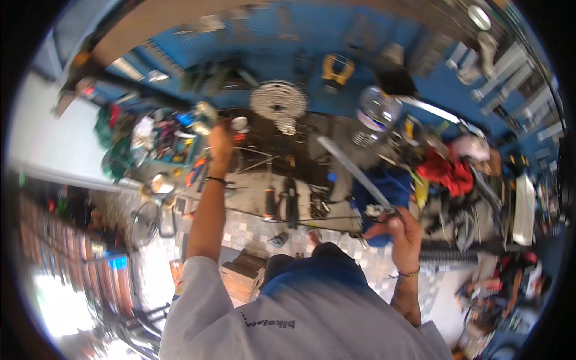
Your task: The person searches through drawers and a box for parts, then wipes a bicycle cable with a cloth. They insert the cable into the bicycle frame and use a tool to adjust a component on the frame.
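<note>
My right hand (pixel 402 234) is closed around the lower end of a long straight silver metal bar (pixel 354 172), which slants up and left over the workbench (pixel 252 195). Small metal fittings sit by my fingers at that end. My left hand (pixel 221 144) reaches over the far left part of the bench, close to a small white container (pixel 240 124) and a pale yellowish item (pixel 205 113). Blur smears its fingers, so whether it grips anything cannot be made out. Between my arms lie an orange-and-black-handled screwdriver (pixel 270 203), a black-handled tool (pixel 291 203) and a dark heap of chain (pixel 318 207).
A round silver bicycle cassette (pixel 278 103) stands at the back. Clear plastic jug (pixel 379 108), blue cloth (pixel 393 186) and red cloth (pixel 447 171) crowd the right. Leftward is a cluttered teal tray (pixel 191 151). Tools hang on the blue wall (pixel 270 30). People (pixel 510 288) are at lower right.
</note>
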A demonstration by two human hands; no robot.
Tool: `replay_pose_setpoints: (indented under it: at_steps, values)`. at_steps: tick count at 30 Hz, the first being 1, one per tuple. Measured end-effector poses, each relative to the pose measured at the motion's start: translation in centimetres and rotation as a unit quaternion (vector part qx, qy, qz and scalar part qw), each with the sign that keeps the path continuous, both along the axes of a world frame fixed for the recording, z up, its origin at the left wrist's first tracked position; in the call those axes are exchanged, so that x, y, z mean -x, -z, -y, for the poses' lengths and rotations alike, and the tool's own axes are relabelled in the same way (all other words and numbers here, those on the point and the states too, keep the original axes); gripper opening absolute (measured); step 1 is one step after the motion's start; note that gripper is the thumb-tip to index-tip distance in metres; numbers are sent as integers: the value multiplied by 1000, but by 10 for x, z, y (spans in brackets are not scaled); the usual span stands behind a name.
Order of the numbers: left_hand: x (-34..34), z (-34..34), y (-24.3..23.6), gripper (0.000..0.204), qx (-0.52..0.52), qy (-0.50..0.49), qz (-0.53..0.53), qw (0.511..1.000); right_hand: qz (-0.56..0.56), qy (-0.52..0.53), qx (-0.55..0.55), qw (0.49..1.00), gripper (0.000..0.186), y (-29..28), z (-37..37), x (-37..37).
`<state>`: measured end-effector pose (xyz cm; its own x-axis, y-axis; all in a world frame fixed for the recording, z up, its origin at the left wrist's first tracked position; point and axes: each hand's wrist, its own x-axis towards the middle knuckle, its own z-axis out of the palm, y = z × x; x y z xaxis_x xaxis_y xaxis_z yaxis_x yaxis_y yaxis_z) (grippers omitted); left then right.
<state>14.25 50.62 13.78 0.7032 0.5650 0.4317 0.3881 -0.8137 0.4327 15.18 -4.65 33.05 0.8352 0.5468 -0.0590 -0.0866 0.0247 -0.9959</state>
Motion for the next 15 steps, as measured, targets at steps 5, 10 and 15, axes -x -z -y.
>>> replay_pose_setpoints:
  at_steps: [5, 10, 15]
  values:
    - [62, -110, 64, 36, 161, -18, -46, 986, 4, -15, 23, 1000, 25, 7, 29, 12]
    - [64, 70, -39, 42, -81, -86, 35, 992, -29, 106, -16, 994, 31, 35, 47, 63]
    - [157, 332, -156, 45, 413, 156, -7, 897, 113, 181, 41, 976, 36, 37, 36, 117]
